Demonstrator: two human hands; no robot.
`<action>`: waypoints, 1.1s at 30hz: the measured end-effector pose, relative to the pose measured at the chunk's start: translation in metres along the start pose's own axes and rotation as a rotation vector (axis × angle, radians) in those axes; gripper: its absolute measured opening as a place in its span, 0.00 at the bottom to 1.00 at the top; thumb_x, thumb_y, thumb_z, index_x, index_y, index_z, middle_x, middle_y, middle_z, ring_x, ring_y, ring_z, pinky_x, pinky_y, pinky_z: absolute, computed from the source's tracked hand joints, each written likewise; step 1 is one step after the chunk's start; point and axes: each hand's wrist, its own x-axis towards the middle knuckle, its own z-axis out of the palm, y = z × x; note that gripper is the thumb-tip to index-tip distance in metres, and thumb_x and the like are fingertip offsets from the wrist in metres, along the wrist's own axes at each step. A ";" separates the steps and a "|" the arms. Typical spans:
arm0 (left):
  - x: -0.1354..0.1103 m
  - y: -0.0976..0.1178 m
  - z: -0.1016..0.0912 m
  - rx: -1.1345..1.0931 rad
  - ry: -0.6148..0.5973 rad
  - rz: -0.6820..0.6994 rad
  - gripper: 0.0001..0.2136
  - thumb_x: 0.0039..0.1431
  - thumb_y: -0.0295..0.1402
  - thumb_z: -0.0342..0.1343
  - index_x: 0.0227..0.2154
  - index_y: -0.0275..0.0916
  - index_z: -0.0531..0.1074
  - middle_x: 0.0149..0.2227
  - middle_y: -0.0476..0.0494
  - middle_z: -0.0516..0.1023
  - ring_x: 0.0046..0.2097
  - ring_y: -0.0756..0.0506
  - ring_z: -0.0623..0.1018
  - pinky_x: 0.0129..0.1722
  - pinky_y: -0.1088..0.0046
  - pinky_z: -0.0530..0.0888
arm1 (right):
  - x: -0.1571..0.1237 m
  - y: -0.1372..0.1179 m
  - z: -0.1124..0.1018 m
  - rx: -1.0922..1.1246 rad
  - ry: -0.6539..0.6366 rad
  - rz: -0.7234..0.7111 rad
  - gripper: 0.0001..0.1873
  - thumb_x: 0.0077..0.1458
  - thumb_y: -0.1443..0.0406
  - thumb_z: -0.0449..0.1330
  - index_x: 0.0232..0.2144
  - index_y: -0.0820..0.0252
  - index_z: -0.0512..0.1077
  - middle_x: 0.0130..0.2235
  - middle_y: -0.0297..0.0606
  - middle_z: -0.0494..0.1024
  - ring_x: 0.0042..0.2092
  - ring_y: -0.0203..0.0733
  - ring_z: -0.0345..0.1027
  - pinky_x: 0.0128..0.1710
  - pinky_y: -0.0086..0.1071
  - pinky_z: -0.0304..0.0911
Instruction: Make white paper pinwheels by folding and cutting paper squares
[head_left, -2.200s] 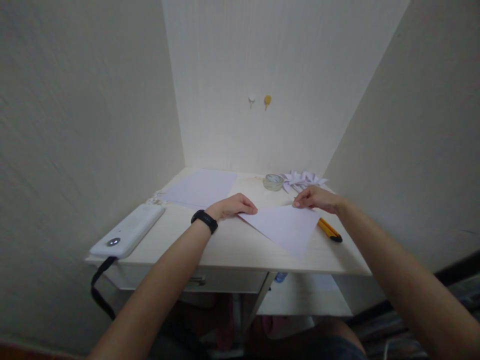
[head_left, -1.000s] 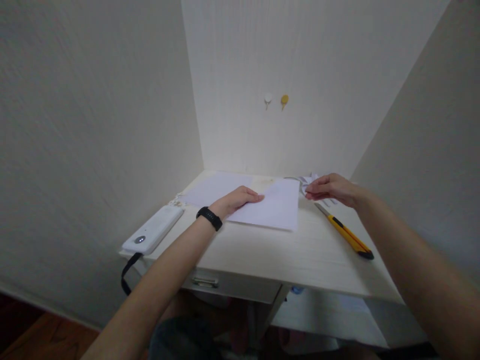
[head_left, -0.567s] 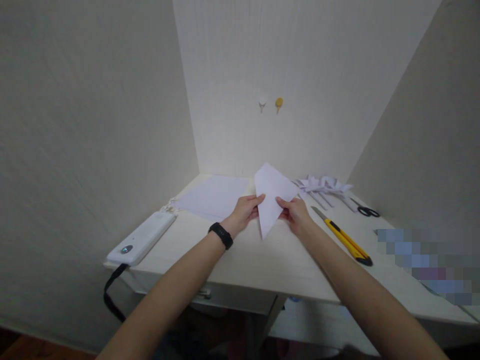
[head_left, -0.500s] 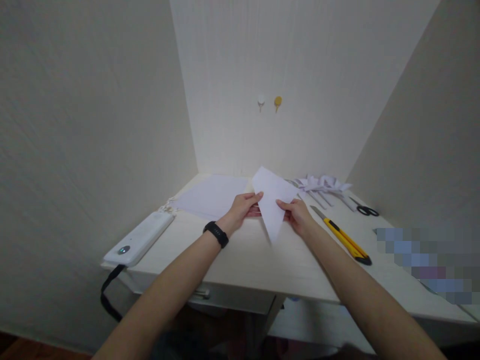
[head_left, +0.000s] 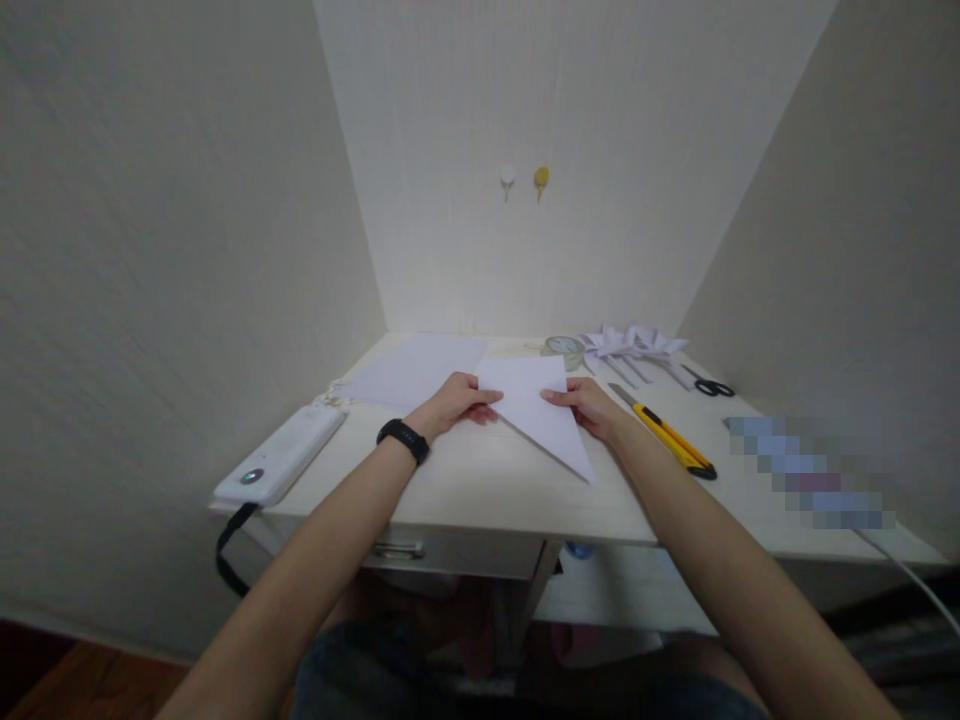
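A folded white paper sheet (head_left: pixel 521 393) was gripped between thumb and fingers by both the left hand (head_left: pixel 459 400) and the right hand (head_left: pixel 591 404), over the middle of the pale, wood-grained desk (head_left: pixel 465 490). Below, on the left, a pale drawer with a metal handle (head_left: pixel 480 556) was closed, its contents hidden; in the open white compartment (head_left: pixel 615 595) to its right, a small blue object (head_left: pixel 580 551) was partly seen, too blurred to identify. The sheet's narrow corner was pointed near right, its long axis slanted from far left. Its left and right edges were held, its near tip left free between the forearms.
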 end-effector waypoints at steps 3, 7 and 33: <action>0.002 -0.002 0.000 -0.055 -0.026 0.030 0.11 0.49 0.29 0.68 0.31 0.27 0.75 0.28 0.36 0.80 0.26 0.46 0.81 0.23 0.76 0.76 | -0.004 -0.001 0.000 -0.003 0.023 -0.001 0.15 0.36 0.69 0.72 0.31 0.65 0.80 0.35 0.43 0.83 0.31 0.39 0.74 0.29 0.29 0.67; 0.002 -0.003 -0.002 -0.075 -0.078 0.027 0.10 0.49 0.28 0.68 0.33 0.27 0.75 0.30 0.36 0.81 0.27 0.46 0.81 0.25 0.75 0.77 | -0.007 -0.003 -0.001 0.004 0.006 0.010 0.14 0.38 0.72 0.70 0.33 0.64 0.79 0.35 0.42 0.83 0.32 0.39 0.74 0.30 0.29 0.69; -0.005 0.001 -0.002 -0.123 -0.177 0.008 0.09 0.49 0.24 0.65 0.36 0.29 0.75 0.28 0.37 0.81 0.27 0.45 0.81 0.28 0.73 0.79 | -0.007 -0.005 -0.005 0.045 -0.057 0.042 0.16 0.36 0.74 0.69 0.34 0.65 0.79 0.35 0.42 0.83 0.33 0.41 0.76 0.36 0.32 0.72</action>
